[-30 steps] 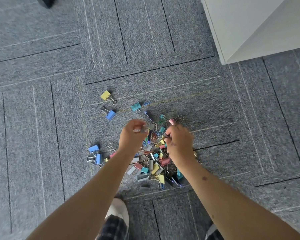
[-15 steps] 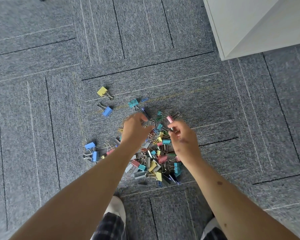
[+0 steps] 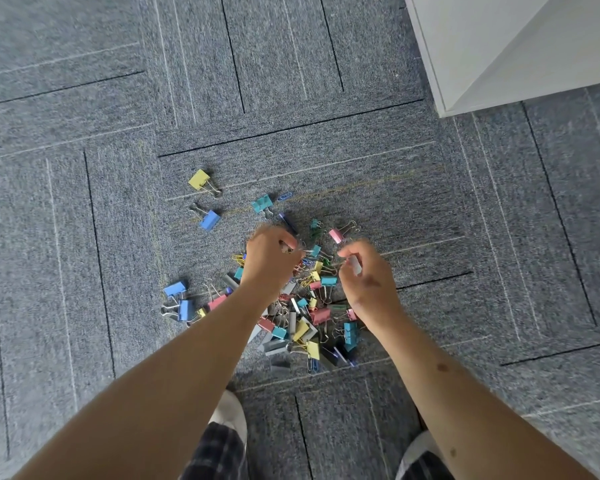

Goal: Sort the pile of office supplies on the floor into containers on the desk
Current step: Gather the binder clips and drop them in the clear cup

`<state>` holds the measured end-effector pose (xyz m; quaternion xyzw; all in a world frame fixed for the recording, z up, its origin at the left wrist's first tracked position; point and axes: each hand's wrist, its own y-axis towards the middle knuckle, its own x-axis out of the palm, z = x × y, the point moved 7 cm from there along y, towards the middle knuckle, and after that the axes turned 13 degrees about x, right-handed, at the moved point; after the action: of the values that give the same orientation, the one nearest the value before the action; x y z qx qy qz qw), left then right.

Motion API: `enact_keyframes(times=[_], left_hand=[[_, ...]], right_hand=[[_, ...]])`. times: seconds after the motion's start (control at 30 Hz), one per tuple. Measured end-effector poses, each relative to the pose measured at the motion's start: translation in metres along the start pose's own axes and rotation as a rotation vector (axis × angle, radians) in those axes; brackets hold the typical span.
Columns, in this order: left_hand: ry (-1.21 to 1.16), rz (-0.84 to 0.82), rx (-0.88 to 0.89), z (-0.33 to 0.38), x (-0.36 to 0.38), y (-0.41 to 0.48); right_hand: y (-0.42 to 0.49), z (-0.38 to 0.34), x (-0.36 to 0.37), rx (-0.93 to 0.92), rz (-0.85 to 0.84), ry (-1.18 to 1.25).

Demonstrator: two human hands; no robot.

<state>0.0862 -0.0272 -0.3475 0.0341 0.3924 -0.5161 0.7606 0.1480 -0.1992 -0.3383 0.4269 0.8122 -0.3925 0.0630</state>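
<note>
A pile of coloured binder clips and paper clips (image 3: pixel 303 322) lies on the grey carpet in front of me. My left hand (image 3: pixel 269 259) hovers over the pile's far left edge, its fingers pinched on a small clip whose colour I cannot make out. My right hand (image 3: pixel 369 277) is over the pile's right side, fingers curled around a pale grey binder clip (image 3: pixel 355 265). Loose clips lie apart from the pile: a yellow clip (image 3: pixel 199 179), a blue clip (image 3: pixel 209 220), a teal clip (image 3: pixel 262 203), a pink clip (image 3: pixel 336 235) and two blue clips (image 3: pixel 179 301) at the left.
A white piece of furniture (image 3: pixel 482 46) stands on the carpet at the upper right. My two shoes (image 3: pixel 230 414) are at the bottom edge, just short of the pile. No desk top or container is in view.
My right hand has come up off the pile and turned, so a pale clip shows in its fingers. My left hand has stayed pinched at the pile's far edge.
</note>
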Motion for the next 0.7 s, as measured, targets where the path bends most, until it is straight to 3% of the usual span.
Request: enact_keyframes(times=[0.7], left_hand=[[-0.639, 0.036, -0.283, -0.033, -0.036, -0.034]], right_hand=[[-0.018, -0.025, 0.031, -0.121, -0.072, -0.222]])
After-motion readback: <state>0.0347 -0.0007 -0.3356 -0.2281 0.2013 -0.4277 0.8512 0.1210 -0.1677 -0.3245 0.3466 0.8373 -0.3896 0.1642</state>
